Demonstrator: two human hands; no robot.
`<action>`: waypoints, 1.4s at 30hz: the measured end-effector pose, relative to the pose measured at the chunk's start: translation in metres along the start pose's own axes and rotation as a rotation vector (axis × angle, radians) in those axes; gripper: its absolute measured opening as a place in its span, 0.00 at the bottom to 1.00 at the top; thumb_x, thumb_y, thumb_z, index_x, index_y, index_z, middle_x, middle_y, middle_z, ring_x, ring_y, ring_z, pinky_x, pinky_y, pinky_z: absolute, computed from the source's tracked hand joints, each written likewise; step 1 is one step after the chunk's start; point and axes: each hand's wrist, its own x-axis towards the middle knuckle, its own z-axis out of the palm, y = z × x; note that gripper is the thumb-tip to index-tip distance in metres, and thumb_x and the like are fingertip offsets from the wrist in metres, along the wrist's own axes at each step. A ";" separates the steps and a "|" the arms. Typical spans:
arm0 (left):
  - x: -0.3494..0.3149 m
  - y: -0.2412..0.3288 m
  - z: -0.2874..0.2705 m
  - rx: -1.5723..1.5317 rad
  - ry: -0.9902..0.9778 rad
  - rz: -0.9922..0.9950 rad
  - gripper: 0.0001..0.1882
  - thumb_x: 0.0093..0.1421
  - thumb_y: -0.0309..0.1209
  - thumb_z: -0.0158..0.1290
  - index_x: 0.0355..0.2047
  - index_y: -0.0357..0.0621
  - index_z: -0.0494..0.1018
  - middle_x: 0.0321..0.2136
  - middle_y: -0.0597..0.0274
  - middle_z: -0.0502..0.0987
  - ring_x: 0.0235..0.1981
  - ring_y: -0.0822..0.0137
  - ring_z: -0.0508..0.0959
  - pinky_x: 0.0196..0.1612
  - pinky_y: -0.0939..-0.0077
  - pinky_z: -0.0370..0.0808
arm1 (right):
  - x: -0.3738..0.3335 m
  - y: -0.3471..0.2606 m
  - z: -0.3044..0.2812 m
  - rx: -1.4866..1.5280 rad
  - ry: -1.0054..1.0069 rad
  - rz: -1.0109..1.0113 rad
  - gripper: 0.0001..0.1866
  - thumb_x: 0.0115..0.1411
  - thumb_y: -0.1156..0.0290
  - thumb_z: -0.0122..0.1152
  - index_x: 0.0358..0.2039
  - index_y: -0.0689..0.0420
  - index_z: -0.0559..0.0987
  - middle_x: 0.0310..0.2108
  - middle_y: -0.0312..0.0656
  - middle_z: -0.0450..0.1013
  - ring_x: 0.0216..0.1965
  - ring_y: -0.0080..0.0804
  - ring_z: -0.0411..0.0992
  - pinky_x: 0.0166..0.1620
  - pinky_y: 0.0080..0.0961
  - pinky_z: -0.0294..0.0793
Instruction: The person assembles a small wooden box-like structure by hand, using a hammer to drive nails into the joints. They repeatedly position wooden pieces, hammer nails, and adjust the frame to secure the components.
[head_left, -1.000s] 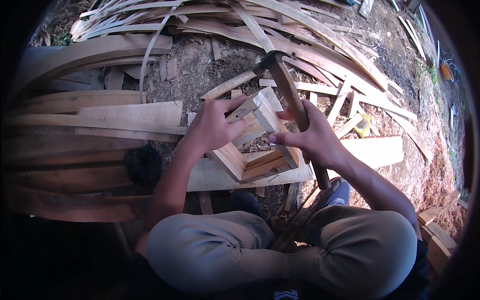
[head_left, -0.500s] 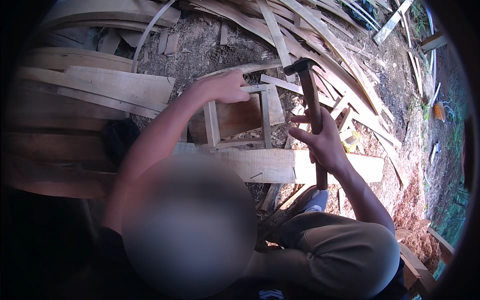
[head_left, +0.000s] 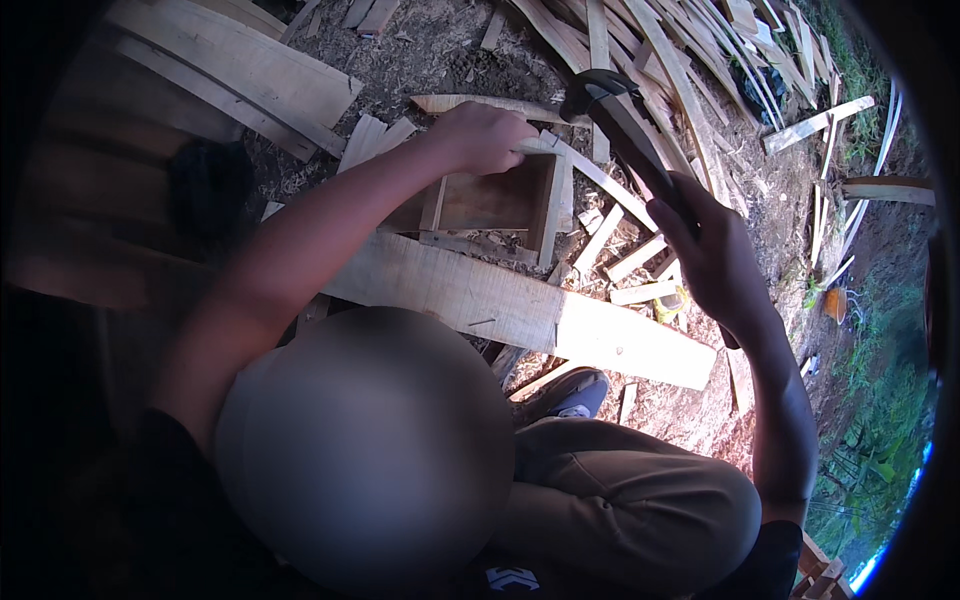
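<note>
My left hand [head_left: 485,138] grips the far edge of a small rectangular wooden frame [head_left: 551,208], its fingers curled over the top bar. Behind the frame's opening shows a darker wooden board [head_left: 487,203]. In my right hand [head_left: 718,255] is a hammer [head_left: 640,143], held by its wooden handle. The dark metal head points up and to the left, raised to the right of the frame and apart from it. In front of the frame lies a broad pale plank [head_left: 440,285], with a nail [head_left: 481,321] on it.
Long wood strips [head_left: 680,90] are heaped at the far right. Short offcuts [head_left: 635,262] lie right of the frame, beside a small yellow item [head_left: 672,303]. Boards [head_left: 230,70] are stacked at the far left, near a black bag [head_left: 210,190]. My bent knee [head_left: 650,490] is close by.
My right hand has moved right with the hammer, which now leans further left, and its fingers have closed round the handle. My left hand stays on the frame. The whole view has shifted and turned.
</note>
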 end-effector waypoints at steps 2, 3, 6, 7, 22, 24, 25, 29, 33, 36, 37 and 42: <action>0.001 0.001 -0.001 -0.020 -0.012 -0.007 0.17 0.57 0.38 0.55 0.46 0.50 0.78 0.43 0.58 0.78 0.45 0.51 0.80 0.49 0.54 0.76 | 0.008 0.000 -0.005 -0.081 -0.035 -0.066 0.13 0.68 0.66 0.57 0.46 0.63 0.76 0.24 0.46 0.72 0.24 0.32 0.70 0.31 0.32 0.68; 0.000 0.002 -0.004 -0.029 -0.021 -0.007 0.17 0.57 0.38 0.55 0.47 0.51 0.79 0.42 0.58 0.78 0.45 0.51 0.80 0.49 0.54 0.76 | 0.011 0.002 -0.004 -0.089 -0.039 -0.078 0.13 0.67 0.66 0.58 0.45 0.63 0.77 0.23 0.46 0.72 0.24 0.33 0.71 0.31 0.33 0.68; 0.002 0.003 -0.009 -0.015 -0.075 -0.008 0.19 0.57 0.38 0.55 0.49 0.53 0.79 0.42 0.56 0.78 0.46 0.51 0.80 0.50 0.53 0.75 | 0.016 0.004 -0.003 -0.128 -0.057 -0.043 0.13 0.67 0.67 0.58 0.45 0.63 0.77 0.24 0.45 0.72 0.24 0.33 0.71 0.31 0.33 0.68; 0.003 -0.001 -0.004 -0.003 -0.038 0.014 0.19 0.56 0.38 0.55 0.48 0.53 0.79 0.42 0.55 0.79 0.45 0.50 0.80 0.49 0.53 0.76 | 0.016 0.005 -0.002 -0.107 -0.054 -0.021 0.13 0.67 0.67 0.58 0.46 0.62 0.77 0.24 0.45 0.72 0.23 0.32 0.71 0.30 0.33 0.68; -0.001 0.006 -0.006 0.053 -0.027 0.021 0.21 0.55 0.35 0.53 0.51 0.54 0.78 0.44 0.54 0.80 0.46 0.51 0.80 0.51 0.53 0.77 | 0.004 0.020 0.022 0.121 0.029 0.077 0.21 0.68 0.70 0.56 0.60 0.59 0.70 0.28 0.37 0.74 0.21 0.16 0.67 0.25 0.20 0.67; -0.002 0.008 -0.009 0.037 -0.040 -0.016 0.23 0.56 0.35 0.54 0.54 0.56 0.77 0.46 0.54 0.80 0.47 0.51 0.80 0.53 0.54 0.76 | 0.003 0.021 0.022 0.091 0.008 0.098 0.21 0.69 0.69 0.56 0.60 0.58 0.70 0.29 0.37 0.75 0.23 0.17 0.68 0.26 0.21 0.68; -0.003 0.009 -0.011 0.029 -0.035 -0.027 0.23 0.57 0.35 0.54 0.54 0.56 0.77 0.47 0.54 0.80 0.48 0.51 0.80 0.54 0.54 0.76 | 0.001 0.019 0.021 0.066 -0.013 0.124 0.21 0.69 0.69 0.56 0.61 0.58 0.70 0.30 0.37 0.75 0.24 0.17 0.69 0.28 0.21 0.69; -0.003 0.012 -0.011 0.003 -0.037 -0.055 0.23 0.58 0.36 0.54 0.56 0.59 0.76 0.47 0.54 0.80 0.48 0.51 0.80 0.56 0.56 0.75 | -0.005 0.024 0.025 0.010 0.009 0.076 0.22 0.69 0.69 0.56 0.61 0.58 0.69 0.32 0.40 0.76 0.30 0.22 0.73 0.35 0.23 0.71; -0.002 0.009 -0.009 -0.018 -0.027 -0.051 0.21 0.57 0.36 0.54 0.53 0.58 0.78 0.45 0.53 0.81 0.48 0.51 0.80 0.55 0.56 0.75 | -0.005 0.027 0.025 -0.016 0.013 0.022 0.21 0.69 0.69 0.56 0.60 0.60 0.70 0.31 0.45 0.76 0.31 0.27 0.73 0.36 0.26 0.71; 0.000 0.006 -0.005 -0.043 -0.027 -0.032 0.19 0.57 0.36 0.54 0.49 0.56 0.79 0.44 0.53 0.81 0.46 0.51 0.81 0.53 0.56 0.76 | -0.004 0.022 0.024 -0.063 0.019 -0.012 0.20 0.69 0.69 0.56 0.59 0.60 0.71 0.32 0.50 0.76 0.31 0.31 0.74 0.36 0.29 0.72; 0.000 0.004 -0.004 -0.040 -0.014 -0.029 0.18 0.56 0.36 0.54 0.48 0.55 0.79 0.44 0.53 0.81 0.46 0.50 0.81 0.53 0.55 0.76 | -0.004 0.016 0.021 -0.104 0.014 -0.010 0.21 0.69 0.68 0.56 0.60 0.60 0.71 0.36 0.51 0.78 0.37 0.29 0.76 0.40 0.28 0.73; -0.002 0.001 -0.003 -0.024 0.008 -0.024 0.17 0.55 0.36 0.55 0.45 0.54 0.80 0.41 0.53 0.81 0.44 0.50 0.81 0.51 0.54 0.77 | -0.003 -0.003 0.018 -0.075 0.183 -0.133 0.22 0.70 0.68 0.56 0.62 0.60 0.71 0.42 0.56 0.79 0.43 0.31 0.79 0.42 0.28 0.77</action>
